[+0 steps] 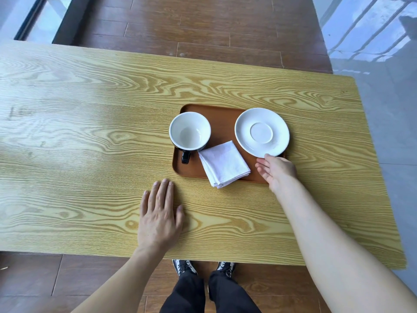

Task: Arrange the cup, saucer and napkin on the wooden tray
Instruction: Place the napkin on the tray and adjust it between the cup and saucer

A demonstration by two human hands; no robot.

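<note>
The left half of the tabletop [67,132] is bare pale wood grain, running from the frame's left edge to the tray with broad free space. The left hand [159,213] lies flat at lower centre, palm down, fingers straight and together, gripping nothing, its fingertips just short of the tray's near left corner.

Right of centre sits the brown wooden tray [222,125], rounded at the corners with a low raised rim. On its left part stands the cup [190,131], white inside and black outside, upright and empty; its rim overhangs the tray's left edge in this view, and its black handle points toward the bottom of the frame. The folded white napkin [223,163] lies just right of the handle, turned at an angle, its near corner sticking past the tray's near rim onto the tabletop. A strip of bare tray shows between cup and saucer.

The white saucer [261,132] covers the tray's right end, reaching past its far and right edges. The right hand [276,170] touches the saucer's near rim with a fingertip, the other fingers loosely spread and grasping nothing.

Right of the tray, a narrower band of tabletop stays free up to the edge. Beyond, dark wooden floor [203,23] fills the top centre and glossy grey tile [383,109] the right side.
</note>
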